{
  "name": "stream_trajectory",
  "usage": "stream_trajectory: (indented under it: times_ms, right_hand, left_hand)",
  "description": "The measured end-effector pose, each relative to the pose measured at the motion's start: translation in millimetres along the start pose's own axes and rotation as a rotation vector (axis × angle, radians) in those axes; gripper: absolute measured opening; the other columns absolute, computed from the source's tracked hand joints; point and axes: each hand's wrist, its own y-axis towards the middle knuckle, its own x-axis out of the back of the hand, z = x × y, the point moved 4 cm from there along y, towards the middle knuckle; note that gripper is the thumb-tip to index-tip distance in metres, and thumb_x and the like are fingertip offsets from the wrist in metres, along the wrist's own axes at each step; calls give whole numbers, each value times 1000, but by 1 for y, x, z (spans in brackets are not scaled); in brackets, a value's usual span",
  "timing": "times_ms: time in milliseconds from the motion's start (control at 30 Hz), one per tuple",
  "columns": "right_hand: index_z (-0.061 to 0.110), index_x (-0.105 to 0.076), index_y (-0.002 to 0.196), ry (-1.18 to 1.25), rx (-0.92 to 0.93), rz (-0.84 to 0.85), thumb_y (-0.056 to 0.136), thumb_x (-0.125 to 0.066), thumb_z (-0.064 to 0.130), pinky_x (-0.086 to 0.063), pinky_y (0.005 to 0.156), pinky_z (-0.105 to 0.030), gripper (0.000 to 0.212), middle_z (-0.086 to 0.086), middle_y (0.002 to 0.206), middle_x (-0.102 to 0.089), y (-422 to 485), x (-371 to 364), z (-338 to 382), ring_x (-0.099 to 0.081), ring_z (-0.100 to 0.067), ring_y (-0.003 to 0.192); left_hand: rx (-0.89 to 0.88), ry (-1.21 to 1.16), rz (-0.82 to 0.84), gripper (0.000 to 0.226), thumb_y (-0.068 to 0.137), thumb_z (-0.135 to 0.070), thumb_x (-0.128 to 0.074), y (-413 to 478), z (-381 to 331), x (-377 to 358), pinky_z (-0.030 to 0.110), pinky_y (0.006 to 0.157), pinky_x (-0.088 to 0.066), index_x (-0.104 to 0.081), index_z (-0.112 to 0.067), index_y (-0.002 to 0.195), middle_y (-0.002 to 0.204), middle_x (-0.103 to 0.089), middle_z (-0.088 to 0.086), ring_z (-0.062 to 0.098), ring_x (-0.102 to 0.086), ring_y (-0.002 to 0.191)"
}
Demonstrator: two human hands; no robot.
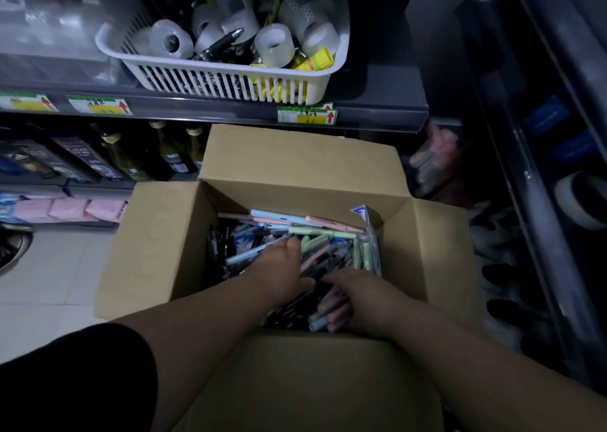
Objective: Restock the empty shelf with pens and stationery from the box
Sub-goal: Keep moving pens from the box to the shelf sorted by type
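Note:
An open cardboard box (184, 234) stands on the floor below the shelf, filled with a heap of pens (315, 231) in pink, blue, green and black. Both my hands are inside it. My left hand (282, 267) lies palm down on the pens, fingers spread toward the green and blue ones. My right hand (358, 300) curls around a bunch of pastel pens (323, 316) at the near side of the box. The dark shelf board (377, 80) stretches above the box.
A white slotted basket (226, 80) with tape rolls, a black pen and yellow items sits on the shelf. Bottles (124, 159) and pink packs (69, 208) fill lower shelves at left. A second dark rack (538, 175) runs along the right. Pale floor tiles (49, 283) lie left.

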Motion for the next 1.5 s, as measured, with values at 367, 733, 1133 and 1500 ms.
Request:
stream_trajectory:
  times_ms: [367, 733, 1133, 1500]
  right_hand:
    - [24, -47, 82, 24, -53, -256, 85, -58, 15, -47, 72, -27, 14, 3, 90, -67, 9, 8, -12, -64, -18, 88]
    - [11, -56, 77, 839, -189, -715, 92, -49, 13, -38, 47, -17, 16, 7, 53, -56, 2, 43, 5, -51, -6, 48]
    - [15, -59, 89, 1523, -166, -894, 98, -53, 16, -47, 65, -26, 11, 3, 62, -51, -39, 81, 46, -50, -9, 57]
    - [23, -58, 53, 1532, -1, -1112, 61, -78, 56, -38, 49, -27, 40, 5, 45, -41, -124, 69, 106, -41, -10, 41]
  left_hand:
    - [116, 138, 205, 36, 98, -18, -43, 2, 22, 4, 31, 86, -42, -42, -1, 131, 130, -50, 18, 29, -52, 114]
    - [94, -269, 113, 14, 96, -32, -47, -31, 27, 31, 28, 65, -41, -49, -19, 99, 92, -58, 6, 18, -54, 77]
    - [-141, -660, -22, 13, 96, -34, -51, -75, -2, 89, 23, 52, -41, -54, -30, 108, 76, -60, 2, 7, -50, 56]
    - [-593, -460, 27, 30, 96, -23, -53, -129, -55, 129, 23, 75, -49, -47, -32, 124, 97, -67, -2, 10, -63, 82]
